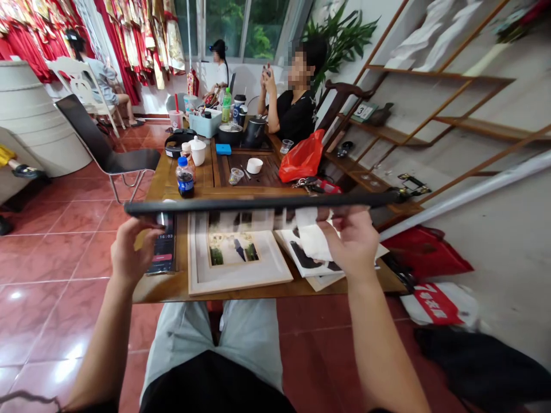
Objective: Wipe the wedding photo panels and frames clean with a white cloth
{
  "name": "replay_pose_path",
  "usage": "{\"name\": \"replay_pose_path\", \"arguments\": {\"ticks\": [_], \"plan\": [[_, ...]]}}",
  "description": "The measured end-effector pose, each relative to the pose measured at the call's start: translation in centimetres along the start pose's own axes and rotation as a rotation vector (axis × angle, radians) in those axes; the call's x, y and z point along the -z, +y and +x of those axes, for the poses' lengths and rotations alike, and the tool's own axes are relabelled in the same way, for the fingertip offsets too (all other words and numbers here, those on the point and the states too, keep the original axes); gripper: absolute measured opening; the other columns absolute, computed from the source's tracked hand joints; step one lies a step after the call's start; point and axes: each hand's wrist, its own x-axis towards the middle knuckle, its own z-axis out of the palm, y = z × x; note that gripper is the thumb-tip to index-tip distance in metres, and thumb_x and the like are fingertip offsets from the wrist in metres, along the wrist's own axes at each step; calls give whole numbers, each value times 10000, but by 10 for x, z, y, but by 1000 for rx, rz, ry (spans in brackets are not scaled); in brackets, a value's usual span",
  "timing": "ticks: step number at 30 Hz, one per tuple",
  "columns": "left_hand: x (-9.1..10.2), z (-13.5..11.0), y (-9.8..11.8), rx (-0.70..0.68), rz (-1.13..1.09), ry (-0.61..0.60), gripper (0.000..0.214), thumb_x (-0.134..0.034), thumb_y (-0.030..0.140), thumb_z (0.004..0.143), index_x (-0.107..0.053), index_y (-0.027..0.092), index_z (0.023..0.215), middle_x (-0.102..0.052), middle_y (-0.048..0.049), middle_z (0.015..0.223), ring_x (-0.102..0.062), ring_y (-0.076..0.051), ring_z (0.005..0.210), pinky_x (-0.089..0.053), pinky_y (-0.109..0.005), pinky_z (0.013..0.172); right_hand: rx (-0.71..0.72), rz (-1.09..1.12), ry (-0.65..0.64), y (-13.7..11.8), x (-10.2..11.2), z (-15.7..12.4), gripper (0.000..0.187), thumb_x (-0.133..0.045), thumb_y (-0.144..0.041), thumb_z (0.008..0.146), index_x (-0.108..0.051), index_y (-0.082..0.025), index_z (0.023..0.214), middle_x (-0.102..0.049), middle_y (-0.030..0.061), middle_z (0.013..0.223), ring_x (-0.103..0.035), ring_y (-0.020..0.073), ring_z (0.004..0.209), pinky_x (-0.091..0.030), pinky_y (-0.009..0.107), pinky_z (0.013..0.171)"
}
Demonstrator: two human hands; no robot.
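Note:
I hold a flat, dark-edged panel (267,203) level in front of me, seen edge-on, above the wooden table (166,287). My left hand (129,252) is closed on its left end. My right hand (350,238) grips its right part and also pinches a white cloth or tissue (312,238). Beneath the panel a light wooden picture frame (235,258) with a photo lies flat on the table. A phone (163,249) with a lit screen lies beside my left hand. More prints (310,267) are stacked under my right hand.
Farther along the table stand a cola bottle (185,178), cups, a kettle, a tea tray and a red plastic bag (302,158). A person in black sits at the far right side. A black chair (107,149) stands left. Shelves and red bags are on the right.

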Motion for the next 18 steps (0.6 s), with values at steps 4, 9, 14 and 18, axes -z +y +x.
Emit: {"name": "replay_pose_path", "arguments": {"ticks": [4,9,14,18], "plan": [[13,-4,-12,-97,-19,-236,254,-554,463,954,-663,264,1069,-770,-86,1170,-725,-260,1146,-590,-434,1022,169,-87,-127,17,14,-4,282,-596,-492,953,-716,-251,1037,-696,95,1008,-657,267,987,-546,462,913],[23,-12,-5,-227,30,-433,308,-499,395,952,-720,260,1118,-775,-72,1208,-726,-268,1184,-586,-457,1077,328,-250,-488,40,25,-12,387,-390,-420,1049,-743,-263,1063,-750,95,1091,-694,258,1037,-549,456,901],[20,-24,-11,-373,170,-656,152,-561,246,919,-707,284,899,-787,-41,1188,-703,-260,1240,-561,-493,1125,658,-504,-640,40,15,-24,376,-363,-143,1041,-701,-239,906,-748,87,1049,-670,204,945,-521,375,863],[12,-26,-27,-756,263,-560,194,-559,92,931,-651,260,905,-747,-45,1286,-659,-248,1309,-578,-472,1106,723,-562,-680,30,2,-24,339,-402,-36,991,-685,-213,929,-720,86,990,-632,200,889,-489,349,861]]}}
